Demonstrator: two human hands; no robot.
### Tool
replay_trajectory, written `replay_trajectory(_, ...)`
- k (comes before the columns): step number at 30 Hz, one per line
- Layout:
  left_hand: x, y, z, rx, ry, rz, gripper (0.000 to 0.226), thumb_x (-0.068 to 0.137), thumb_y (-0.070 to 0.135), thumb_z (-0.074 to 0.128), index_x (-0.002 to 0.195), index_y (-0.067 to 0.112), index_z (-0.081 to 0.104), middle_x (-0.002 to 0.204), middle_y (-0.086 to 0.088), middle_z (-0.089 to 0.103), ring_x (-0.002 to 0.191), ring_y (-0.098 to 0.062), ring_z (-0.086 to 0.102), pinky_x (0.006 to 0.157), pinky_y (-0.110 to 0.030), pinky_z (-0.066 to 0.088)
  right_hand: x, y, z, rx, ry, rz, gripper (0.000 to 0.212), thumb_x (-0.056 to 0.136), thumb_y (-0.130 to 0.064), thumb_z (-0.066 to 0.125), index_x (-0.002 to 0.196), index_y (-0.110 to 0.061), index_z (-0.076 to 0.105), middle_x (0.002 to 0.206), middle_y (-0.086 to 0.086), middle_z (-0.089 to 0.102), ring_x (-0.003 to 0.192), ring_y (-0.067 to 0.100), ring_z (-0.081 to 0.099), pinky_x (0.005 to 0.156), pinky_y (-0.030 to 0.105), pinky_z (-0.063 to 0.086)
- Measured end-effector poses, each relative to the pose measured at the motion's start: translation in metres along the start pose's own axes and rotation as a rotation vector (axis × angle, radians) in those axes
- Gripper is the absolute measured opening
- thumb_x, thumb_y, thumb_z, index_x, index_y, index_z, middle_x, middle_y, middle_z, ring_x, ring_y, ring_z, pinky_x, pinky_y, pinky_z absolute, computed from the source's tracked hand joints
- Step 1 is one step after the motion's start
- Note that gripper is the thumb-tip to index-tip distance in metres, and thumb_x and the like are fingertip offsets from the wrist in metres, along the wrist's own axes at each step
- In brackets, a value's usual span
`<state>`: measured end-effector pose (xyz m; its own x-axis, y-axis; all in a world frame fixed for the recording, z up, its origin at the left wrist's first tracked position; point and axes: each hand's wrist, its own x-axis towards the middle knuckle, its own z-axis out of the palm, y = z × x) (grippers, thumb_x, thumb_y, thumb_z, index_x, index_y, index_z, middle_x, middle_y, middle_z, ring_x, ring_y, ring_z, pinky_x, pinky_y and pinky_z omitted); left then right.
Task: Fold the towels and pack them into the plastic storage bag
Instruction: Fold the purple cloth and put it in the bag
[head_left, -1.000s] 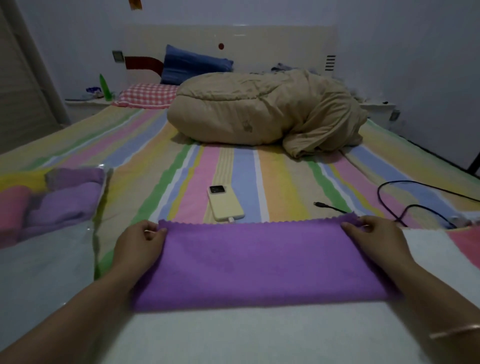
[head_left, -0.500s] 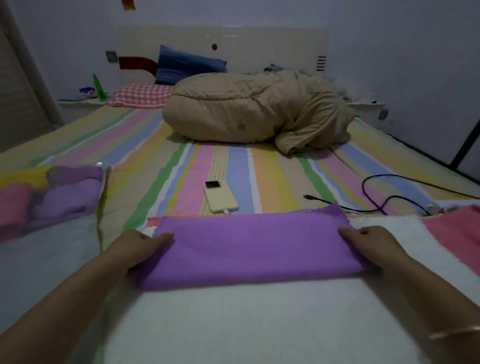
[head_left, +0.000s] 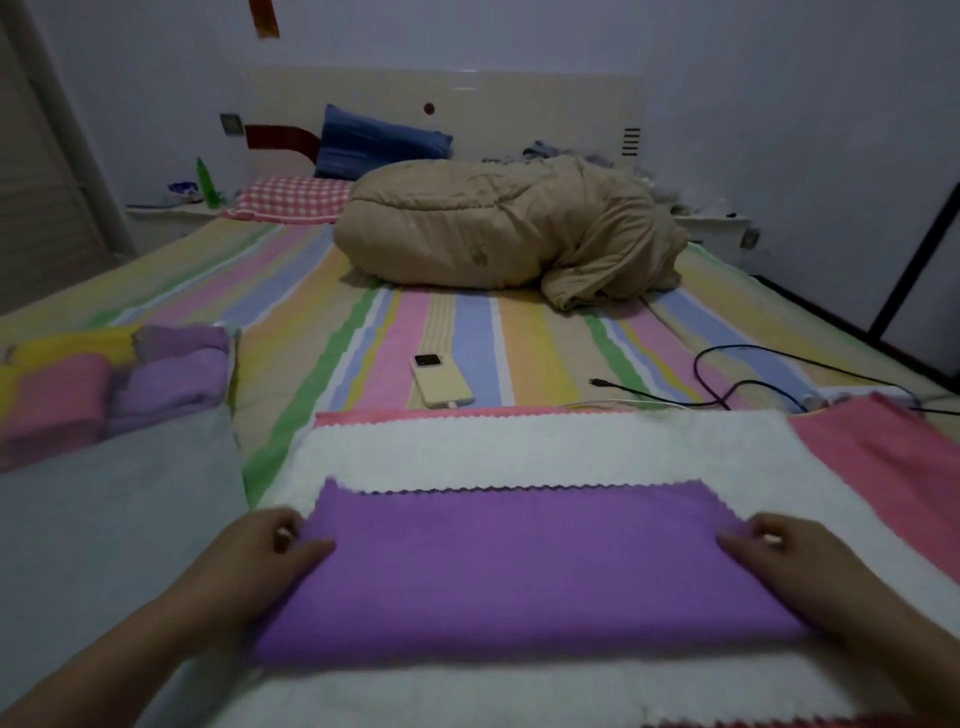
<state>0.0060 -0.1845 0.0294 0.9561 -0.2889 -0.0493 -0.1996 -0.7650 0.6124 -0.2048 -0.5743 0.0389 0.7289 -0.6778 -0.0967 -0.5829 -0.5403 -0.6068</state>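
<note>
A purple towel (head_left: 524, 561), folded into a long strip, lies across a white towel (head_left: 545, 447) on the bed in front of me. My left hand (head_left: 265, 551) pinches its left end and my right hand (head_left: 779, 551) pinches its right end. A pink towel (head_left: 883, 457) lies under the white one and shows at the right. At the left sits the clear plastic storage bag (head_left: 104, 488) with folded pink, purple and yellow towels (head_left: 114, 379) inside.
A yellow phone (head_left: 441, 382) lies on the striped bedsheet (head_left: 322, 332) beyond the towels, with black cables (head_left: 727, 374) to its right. A rolled tan quilt (head_left: 504, 234), a checked pillow (head_left: 291, 200) and a blue pillow (head_left: 374, 140) are at the headboard.
Both hands drew the purple towel toward me across the white towel and folded it into a narrower strip. More of the white and pink towels now shows beyond it.
</note>
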Motion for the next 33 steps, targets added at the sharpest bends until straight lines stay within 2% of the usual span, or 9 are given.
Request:
replay_trajectory(6,-0.006,-0.007,0.016,0.116,0.077,0.019,0.024,0.086,0.040,0.066,0.079,0.018,0.059,0.075,0.000,0.063,0.072,-0.017,0.058,0.062,-0.030,0.041,-0.014,0.009,0.013,-0.080,0.104,0.039,0.038,0.093,-0.043,0.053,0.070,-0.016,0.066,0.073,0.001,0.066,0.070,0.018,0.058,0.063,0.032,0.040)
replay_trajectory(12,-0.014,-0.003,0.024,0.155,0.176,0.034,0.022,0.090,0.040,0.059,0.091,0.020,0.051,0.080,0.001,0.058,0.076,-0.020,0.056,0.069,-0.031,0.044,-0.026,0.009,0.019,-0.051,0.149,0.096,0.029,0.091,-0.040,0.056,0.073,-0.018,0.065,0.072,-0.001,0.064,0.071,0.021,0.057,0.063,0.032,0.040)
replay_trajectory(16,-0.016,0.000,0.022,0.139,0.124,0.006,0.033,0.084,0.048,0.063,0.096,0.020,0.052,0.079,0.004,0.059,0.074,-0.017,0.056,0.065,-0.031,0.042,-0.030,0.001,0.017,0.302,0.107,0.201,0.021,0.086,-0.027,0.069,0.095,-0.008,0.067,0.089,0.009,0.067,0.076,0.022,0.061,0.067,0.032,0.047)
replay_trajectory(19,-0.017,-0.003,0.018,0.040,0.025,-0.046,0.054,0.072,0.054,0.074,0.109,0.022,0.052,0.095,0.000,0.063,0.082,-0.017,0.060,0.069,-0.030,0.046,-0.041,-0.012,0.020,0.661,0.080,0.303,0.043,0.078,-0.019,0.077,0.117,-0.008,0.062,0.104,0.015,0.067,0.086,0.030,0.066,0.081,0.041,0.054)
replay_trajectory(24,-0.031,0.001,0.015,0.138,0.219,0.122,0.082,0.062,0.049,0.083,0.129,0.022,0.044,0.110,-0.001,0.061,0.094,-0.024,0.062,0.072,-0.031,0.047,-0.061,-0.080,0.032,0.609,0.229,0.056,0.067,0.077,-0.005,0.073,0.136,-0.022,0.045,0.117,0.009,0.057,0.095,0.026,0.059,0.083,0.040,0.052)
replay_trajectory(27,-0.032,0.005,0.017,0.178,0.415,0.289,0.042,0.074,0.036,0.078,0.109,0.025,0.057,0.104,0.004,0.063,0.081,-0.020,0.064,0.068,-0.033,0.051,-0.083,-0.133,0.055,0.450,0.244,-0.186,0.069,0.078,-0.010,0.072,0.134,-0.034,0.041,0.099,0.000,0.060,0.072,0.010,0.056,0.067,0.027,0.048)
replay_trajectory(29,-0.031,0.014,0.013,-0.242,0.223,0.140,0.013,0.091,0.030,0.061,0.091,0.017,0.062,0.081,0.001,0.070,0.059,-0.019,0.064,0.059,-0.033,0.053,-0.100,-0.163,0.083,0.339,0.162,-0.359,0.070,0.080,-0.016,0.071,0.137,-0.037,0.035,0.096,-0.003,0.062,0.063,-0.001,0.051,0.058,0.013,0.042)
replay_trajectory(30,-0.031,0.021,0.012,-0.545,0.032,-0.038,0.027,0.098,0.031,0.050,0.090,0.009,0.063,0.070,-0.003,0.070,0.050,-0.020,0.062,0.051,-0.030,0.051,-0.110,-0.175,0.099,0.295,0.075,-0.434,0.075,0.082,-0.021,0.072,0.141,-0.037,0.030,0.102,-0.003,0.063,0.066,-0.001,0.054,0.061,0.009,0.043)
replay_trajectory(33,-0.031,0.025,0.005,-0.886,-0.302,-0.419,0.051,0.099,0.050,0.035,0.078,0.008,0.056,0.055,-0.005,0.051,0.041,-0.016,0.045,0.034,-0.016,0.035,-0.133,-0.190,0.133,0.218,-0.225,-0.587,0.091,0.080,-0.044,0.073,0.149,-0.036,0.014,0.136,-0.006,0.053,0.117,0.008,0.055,0.095,0.019,0.040)
